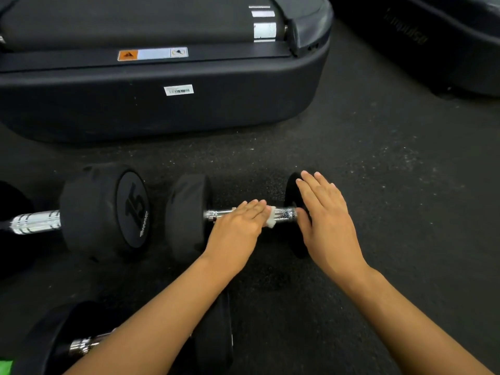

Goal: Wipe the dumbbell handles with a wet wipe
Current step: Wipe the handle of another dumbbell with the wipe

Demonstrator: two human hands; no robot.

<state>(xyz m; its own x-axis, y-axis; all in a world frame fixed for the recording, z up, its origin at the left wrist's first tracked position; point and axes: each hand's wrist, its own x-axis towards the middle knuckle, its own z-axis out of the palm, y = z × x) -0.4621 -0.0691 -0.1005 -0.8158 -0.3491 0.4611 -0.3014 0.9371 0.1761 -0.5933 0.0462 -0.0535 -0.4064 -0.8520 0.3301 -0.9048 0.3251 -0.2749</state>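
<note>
Flatly, left hand (238, 228) pressing white wipe (271, 220) on knurled chrome handle (285, 214)

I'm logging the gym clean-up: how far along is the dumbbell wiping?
Done: no handle shows as finished. In hand: the left hand presses the wet wipe onto the middle dumbbell's handle, while the right hand rests flat on its right head. Left: perhaps the 15 dumbbell's handle and the near dumbbell's handle; whether they were wiped cannot be told.
</note>
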